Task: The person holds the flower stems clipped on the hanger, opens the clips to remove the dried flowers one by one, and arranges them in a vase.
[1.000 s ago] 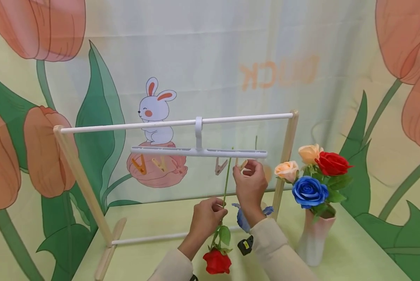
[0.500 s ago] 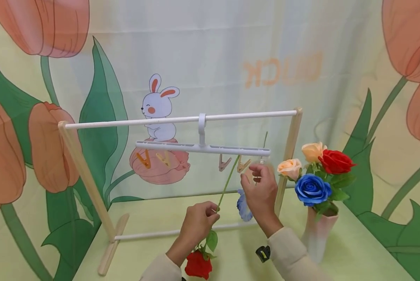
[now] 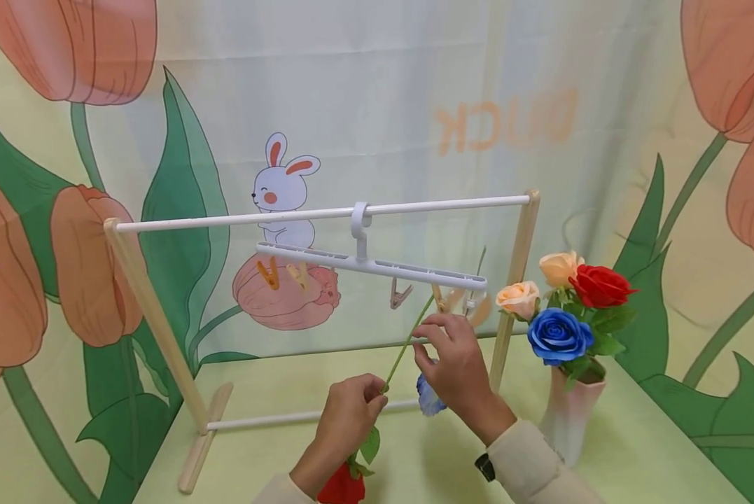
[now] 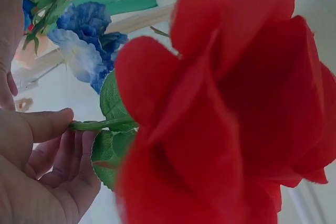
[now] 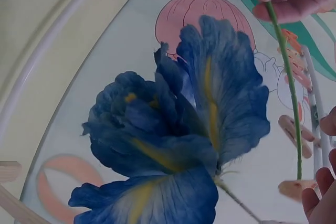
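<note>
My left hand (image 3: 345,413) pinches the green stem (image 3: 405,344) of a red rose (image 4: 226,103), which hangs head down below that hand. The stem slants up to the right, its top end close by a yellowish clip (image 3: 440,299) on the white hanger (image 3: 377,264). My right hand (image 3: 458,364) is loosely bent, fingertips near the stem in the head view; in the right wrist view they show apart from it. Behind the right hand a blue iris (image 5: 157,129) hangs upside down, its stem (image 3: 482,259) reaching up past the hanger's right end.
The hanger hooks on the white rail (image 3: 238,222) of a wooden stand (image 3: 156,322). Other clips, such as a brownish clip (image 3: 399,294) and an orange clip (image 3: 267,274), hang along it. A pink-white vase (image 3: 572,420) with several roses stands at the right.
My right hand has left the yellowish clip and come down toward the rose stem. The left hand has drawn the rose down and left. The hanger has swung, its right end lower.
</note>
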Demonstrator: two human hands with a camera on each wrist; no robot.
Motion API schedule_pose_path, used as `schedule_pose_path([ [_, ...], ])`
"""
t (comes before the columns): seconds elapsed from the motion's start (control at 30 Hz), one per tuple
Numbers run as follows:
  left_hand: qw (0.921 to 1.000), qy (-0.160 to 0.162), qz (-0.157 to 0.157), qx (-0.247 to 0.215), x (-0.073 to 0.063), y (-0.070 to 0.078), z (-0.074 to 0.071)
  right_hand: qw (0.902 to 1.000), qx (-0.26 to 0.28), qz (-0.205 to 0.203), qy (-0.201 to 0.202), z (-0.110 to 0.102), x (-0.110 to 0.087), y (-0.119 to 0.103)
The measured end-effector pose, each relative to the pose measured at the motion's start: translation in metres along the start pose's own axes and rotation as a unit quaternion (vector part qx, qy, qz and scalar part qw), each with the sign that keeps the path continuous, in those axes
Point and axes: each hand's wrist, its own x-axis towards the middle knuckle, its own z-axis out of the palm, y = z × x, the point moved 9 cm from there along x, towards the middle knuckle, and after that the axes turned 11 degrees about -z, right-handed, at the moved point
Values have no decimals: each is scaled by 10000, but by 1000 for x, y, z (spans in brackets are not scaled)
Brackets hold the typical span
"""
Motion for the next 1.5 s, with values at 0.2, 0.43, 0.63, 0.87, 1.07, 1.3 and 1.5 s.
schedule_pose_path([
  [0.2, 10000, -65, -38, -21, -7, -4, 5, 9989, -24, 440, 156, -8, -4, 13],
  [0.43, 9996, 44, 221, 191, -12, -1, 1, 9965, 26, 836, 81, -10, -4, 26],
  [0.63, 9979, 119, 352, 538, -16, 1, -3, 9938, 44, 1101, -147, -11, -5, 34],
  [0.87, 9919, 501, 431, 1088, -19, 8, -10, 9924, -32, 1153, -436, -10, -9, 36],
  [1.07, 9739, 1256, 749, 1735, -15, 30, -25, 9956, -249, 507, -747, -6, -12, 16],
  [1.3, 9504, 1636, 1249, 2333, -12, 59, -28, 9894, -346, -488, -1320, 9, -18, -19],
  [1.5, 9477, 1638, 1388, 2362, -14, 67, -22, 9879, -391, -754, -1294, 14, -23, -29],
])
